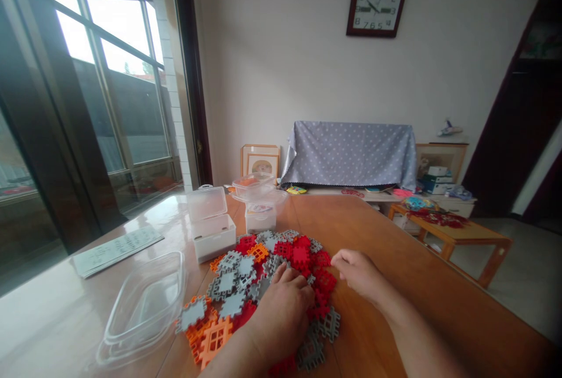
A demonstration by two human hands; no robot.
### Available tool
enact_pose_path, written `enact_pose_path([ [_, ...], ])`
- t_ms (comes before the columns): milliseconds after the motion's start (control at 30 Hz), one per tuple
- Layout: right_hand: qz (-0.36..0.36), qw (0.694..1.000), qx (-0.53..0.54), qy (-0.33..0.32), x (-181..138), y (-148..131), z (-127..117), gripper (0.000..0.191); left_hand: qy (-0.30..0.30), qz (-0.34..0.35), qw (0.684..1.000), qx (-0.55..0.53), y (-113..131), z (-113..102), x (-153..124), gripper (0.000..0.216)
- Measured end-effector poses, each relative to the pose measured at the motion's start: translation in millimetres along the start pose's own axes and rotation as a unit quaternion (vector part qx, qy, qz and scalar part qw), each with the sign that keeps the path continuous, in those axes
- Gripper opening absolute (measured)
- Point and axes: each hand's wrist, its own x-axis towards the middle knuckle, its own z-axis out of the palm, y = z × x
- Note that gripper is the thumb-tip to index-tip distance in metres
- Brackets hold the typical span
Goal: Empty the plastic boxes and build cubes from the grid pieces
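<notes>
Notched red, grey and orange plastic tiles (264, 287) lie heaped on the brown wooden tabletop (351, 220), seemingly mid-sorting, left hand (287, 302) half-curled over them, right hand (352, 267) nearly closed alongside, grips unclear, the next pick needing a pinch.

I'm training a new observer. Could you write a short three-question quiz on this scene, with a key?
1. Multiple choice: which colour is not seen among the notched plastic pieces? A) grey B) green C) orange
2. True or false: the transparent tub lies to the left of the pieces.
3. Open: where are the left hand and the right hand?

Key
1. B. Grey and orange pieces show, and red ones too.
2. True.
3. The left hand is over the pieces; the right hand is at their right edge, beside a red piece. Whether it touches that piece cannot be told.
</notes>
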Motion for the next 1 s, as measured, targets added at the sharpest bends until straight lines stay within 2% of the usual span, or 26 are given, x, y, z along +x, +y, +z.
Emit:
enact_pose_path([
  [300,0.029,0.989,-0.081,0.120,14.0,23.3,-32.8,0.029,0.096,-0.021,0.994,-0.039,-5.6,-14.0,0.0,0.018],
  [467,0.044,0.980,-0.159,0.112,16.6,33.0,-35.8,0.033,0.192,-0.022,0.977,-0.087,-21.4,-18.0,-1.2,0.020],
  [567,0.046,0.979,-0.173,0.099,17.5,37.1,-30.2,0.037,0.273,-0.048,0.951,-0.136,-26.7,-15.8,1.0,0.020],
  [700,0.041,0.978,-0.188,0.081,18.5,40.9,-23.1,0.044,0.354,-0.136,0.886,-0.265,-22.0,-17.1,9.1,0.017],
  [867,0.029,0.977,-0.202,0.055,18.9,43.5,-16.5,0.046,0.410,-0.201,0.762,-0.460,-12.6,-36.2,24.1,0.026],
  [1000,0.015,0.977,-0.211,0.039,17.4,41.8,-13.1,0.040,0.475,-0.230,0.672,-0.520,-13.8,-38.1,36.8,0.031],
])
